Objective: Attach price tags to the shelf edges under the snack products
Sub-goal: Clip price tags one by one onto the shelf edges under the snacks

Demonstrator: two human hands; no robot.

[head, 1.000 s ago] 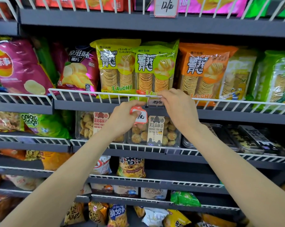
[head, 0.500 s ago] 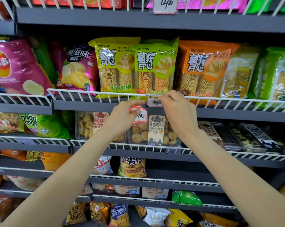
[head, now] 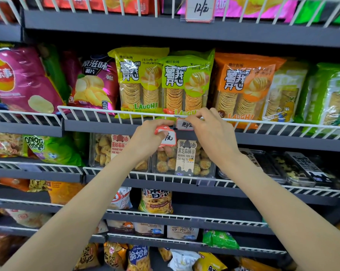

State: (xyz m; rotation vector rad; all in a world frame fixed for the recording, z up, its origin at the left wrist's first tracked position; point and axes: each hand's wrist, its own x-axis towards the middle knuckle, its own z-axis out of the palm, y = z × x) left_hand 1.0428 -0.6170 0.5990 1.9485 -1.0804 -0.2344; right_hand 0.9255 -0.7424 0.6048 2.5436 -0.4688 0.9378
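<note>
- Rows of dark grey metal shelves point(head: 263, 137) fronted by white wire rails point(head: 106, 112), packed with bright snack bags.
- Green bags of stacked crisps point(head: 186, 83) directly above the hands.
- Right hand point(head: 210, 132) pinching a small white handwritten price tag point(head: 183, 124) against the rail.
- Left hand point(head: 147, 139) just beside, gripping a stack of red-bordered white price tags point(head: 166, 136).
- Clear tubs of biscuits point(head: 184, 159) on the shelf beneath.

Right hand point(head: 210, 132) at railed price tag point(head: 184, 125), left hand point(head: 147, 139) gripping spares point(head: 166, 136)
</note>
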